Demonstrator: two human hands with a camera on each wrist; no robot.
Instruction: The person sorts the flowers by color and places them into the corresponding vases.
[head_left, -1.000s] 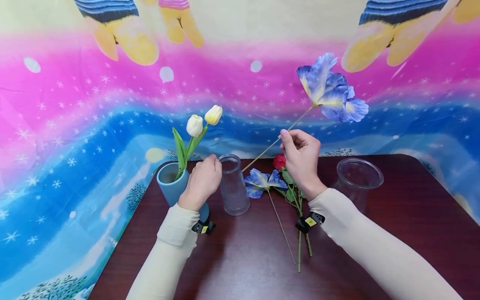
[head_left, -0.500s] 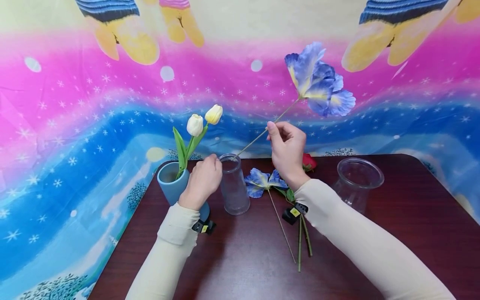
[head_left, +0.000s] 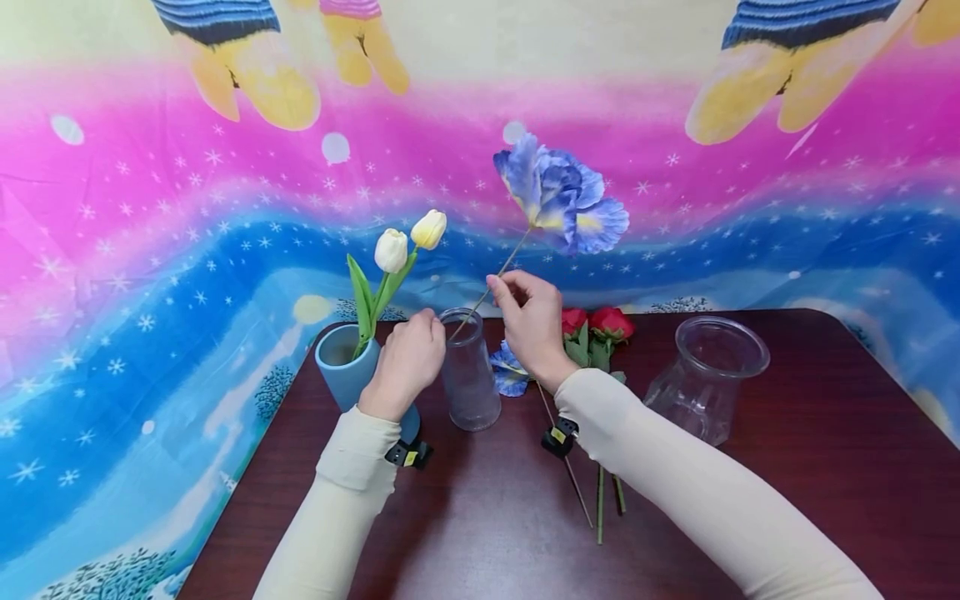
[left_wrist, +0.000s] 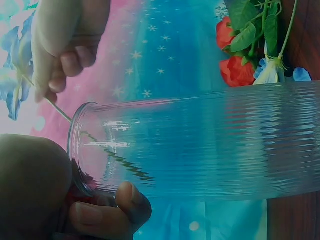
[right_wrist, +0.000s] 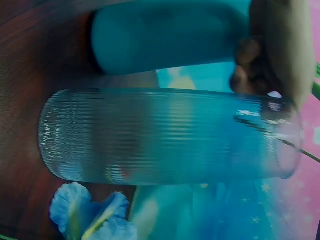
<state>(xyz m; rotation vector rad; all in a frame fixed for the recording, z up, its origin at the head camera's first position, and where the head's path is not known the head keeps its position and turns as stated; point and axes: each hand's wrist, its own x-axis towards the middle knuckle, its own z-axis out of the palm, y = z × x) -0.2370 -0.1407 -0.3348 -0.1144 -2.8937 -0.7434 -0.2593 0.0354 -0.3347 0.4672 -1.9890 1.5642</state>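
Note:
My right hand (head_left: 531, 327) pinches the thin stem of a blue artificial iris (head_left: 564, 198) between thumb and fingers. Its bloom leans up to the right, and the lower stem end sits inside the mouth of a tall ribbed glass vase (head_left: 472, 387). In the left wrist view the stem shows through the glass wall (left_wrist: 210, 145), slanting within the upper part. My left hand (head_left: 407, 365) holds that vase at its rim, with curled fingers (left_wrist: 131, 197) against its side. The vase stands upright on the table.
Left of the glass vase, a blue vase (head_left: 347, 371) holds two white tulips (head_left: 391, 251). Red roses (head_left: 611, 323) and another blue iris (head_left: 510, 371) lie on the table (head_left: 480, 533) to the right. Beyond them stands a wide-mouthed glass vase (head_left: 693, 400).
My right hand has moved left and slightly down with the iris, bringing its stem end from beside the glass vase into its mouth. My left hand has stayed put.

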